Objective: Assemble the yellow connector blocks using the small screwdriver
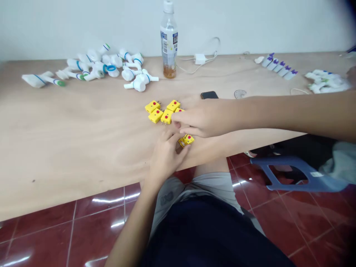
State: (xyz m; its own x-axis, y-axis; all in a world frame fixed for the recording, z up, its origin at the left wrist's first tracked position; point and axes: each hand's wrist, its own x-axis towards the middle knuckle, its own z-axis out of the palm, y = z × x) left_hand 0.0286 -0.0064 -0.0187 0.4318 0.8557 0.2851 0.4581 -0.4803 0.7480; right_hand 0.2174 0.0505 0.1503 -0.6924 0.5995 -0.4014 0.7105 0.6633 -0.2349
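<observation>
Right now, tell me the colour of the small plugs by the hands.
Yellow plugs with red dots, head view.

head cam | looks forward-down — close over table (69, 148) edge

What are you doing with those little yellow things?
A person sits at a wooden table. The left hand holds one small yellow plug near the table's edge. The right hand reaches across to a cluster of yellow plugs lying together. Farther back stand a bottle and a pile of white plastic parts.
</observation>
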